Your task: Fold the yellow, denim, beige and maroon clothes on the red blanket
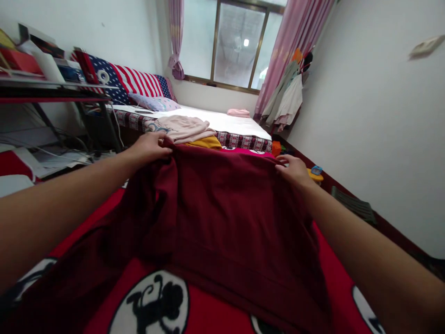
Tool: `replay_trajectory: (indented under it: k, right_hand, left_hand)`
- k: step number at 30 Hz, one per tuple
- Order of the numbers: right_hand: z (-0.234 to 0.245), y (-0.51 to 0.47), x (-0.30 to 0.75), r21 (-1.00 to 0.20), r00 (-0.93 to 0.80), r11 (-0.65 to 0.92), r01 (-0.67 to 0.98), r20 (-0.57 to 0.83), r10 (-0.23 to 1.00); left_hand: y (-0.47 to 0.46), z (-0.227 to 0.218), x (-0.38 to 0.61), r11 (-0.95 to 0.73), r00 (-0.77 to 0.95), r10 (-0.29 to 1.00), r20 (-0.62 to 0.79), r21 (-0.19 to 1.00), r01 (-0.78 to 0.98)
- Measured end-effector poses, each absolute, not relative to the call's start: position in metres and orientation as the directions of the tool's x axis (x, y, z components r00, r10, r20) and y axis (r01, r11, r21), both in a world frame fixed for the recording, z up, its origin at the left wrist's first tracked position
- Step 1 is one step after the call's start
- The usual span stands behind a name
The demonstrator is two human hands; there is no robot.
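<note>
the dark red cloth (225, 208) lies over the red blanket (215, 311), its far edge held up. the left hand (151, 147) and right hand (294, 170) each pinch a corner in a tight grip. folded pink clothes (184, 127) sit just behind, then a white bed (239, 125) under the window (236, 41). a messy bench (52, 88) stands left.

The garment (225, 208) lies over the blanket (215, 311), left grip (151, 147) on its edge at 10 o'clock, right grip (294, 170) at 2. Folded clothes (184, 127) sit behind at 12; hanging clothes (287, 99) at 1.
</note>
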State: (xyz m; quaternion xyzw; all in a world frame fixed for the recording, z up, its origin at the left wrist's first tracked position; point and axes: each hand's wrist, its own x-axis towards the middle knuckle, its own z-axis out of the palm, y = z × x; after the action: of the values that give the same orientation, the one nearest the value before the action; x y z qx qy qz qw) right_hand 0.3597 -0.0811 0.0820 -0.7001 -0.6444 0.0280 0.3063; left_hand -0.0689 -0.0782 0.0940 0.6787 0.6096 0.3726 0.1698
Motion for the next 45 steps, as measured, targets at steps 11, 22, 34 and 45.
replay_trajectory:
  k: [11, 22, 34, 45]
  right_hand:
    - [0.014, -0.255, 0.32, -0.371, -0.531, 0.483, 0.793, -0.031, 0.847]
    - [-0.014, -0.275, 0.312, 0.068, -0.492, 0.495, 0.866, -0.054, 0.869]
    - [0.041, -0.276, 0.359, -0.69, -0.498, 0.172, 0.703, -0.305, 0.812]
    - [-0.021, -0.135, 0.461, -0.354, 0.304, -0.194, 0.915, 0.288, 0.908]
  left_hand:
    - [-0.199, 0.018, -0.054, -0.755, 0.792, 0.61, -0.015, 0.292, 0.587]
    - [-0.191, 0.015, -0.041, -0.787, 0.785, 0.617, -0.057, -0.063, 0.614]
    - [-0.242, 0.065, -0.03, -0.551, 0.695, 0.473, -0.542, 0.433, 0.713]
    - [-0.136, -0.034, 0.05, -0.441, 0.413, 0.896, 0.165, 0.213, 0.872]
